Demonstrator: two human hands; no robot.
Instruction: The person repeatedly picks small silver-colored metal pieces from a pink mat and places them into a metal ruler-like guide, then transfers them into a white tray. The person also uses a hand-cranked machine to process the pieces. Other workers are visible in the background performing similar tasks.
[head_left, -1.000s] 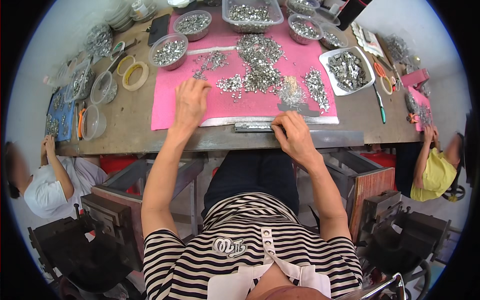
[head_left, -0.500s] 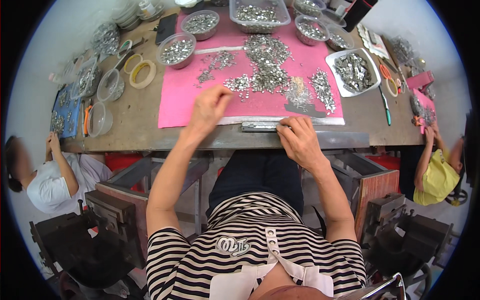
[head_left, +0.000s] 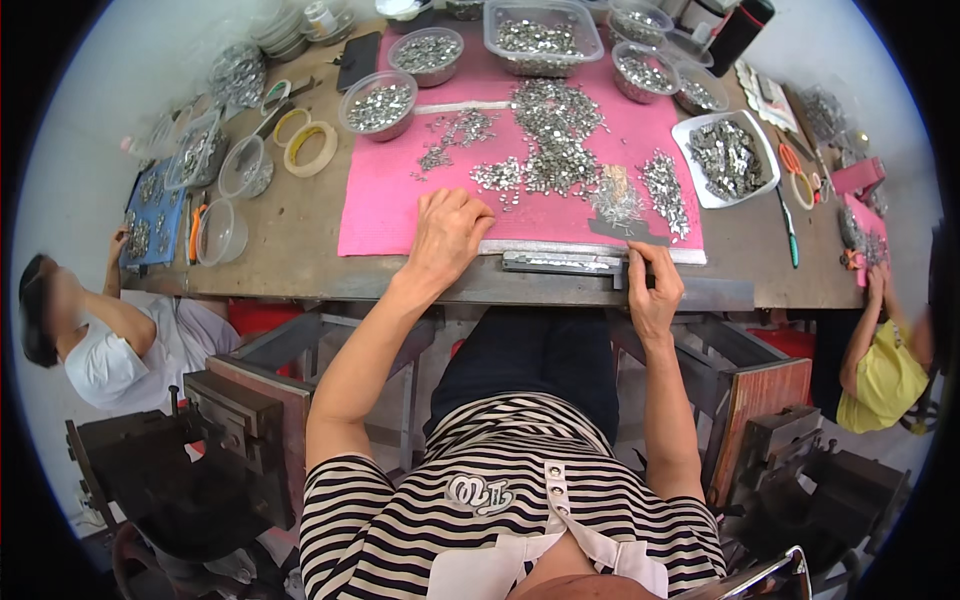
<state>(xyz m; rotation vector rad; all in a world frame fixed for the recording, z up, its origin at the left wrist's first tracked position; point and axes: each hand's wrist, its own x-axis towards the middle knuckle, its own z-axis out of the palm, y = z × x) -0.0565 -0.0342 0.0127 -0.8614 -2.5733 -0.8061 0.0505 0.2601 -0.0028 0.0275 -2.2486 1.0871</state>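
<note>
My left hand [head_left: 447,238] rests at the near edge of the pink mat [head_left: 390,205], fingers curled and thumb against the forefinger; whatever it may hold is hidden. To its right, a narrow grey metal bar [head_left: 560,262] lies along the table edge, with a row of small shiny pieces on it. My right hand [head_left: 655,285] is at the bar's right end, its fingers closed on a small dark block [head_left: 621,277]. Beyond the bar, thin pin-like pieces [head_left: 618,208] lie loose beside a grey strip. Further off spreads a big heap of small metal pieces [head_left: 560,130].
Clear tubs of metal parts [head_left: 378,108] line the back, and a white tray [head_left: 745,198] of dark parts stands right. Tape rolls [head_left: 310,150] and an empty-looking tub [head_left: 222,235] are left. A green-handled tool [head_left: 792,245] lies right. One person sits at each side.
My left hand has come down toward the mat's near edge. The right hand has shifted to the bar's right end, where the dark block now shows. The view has moved slightly.
</note>
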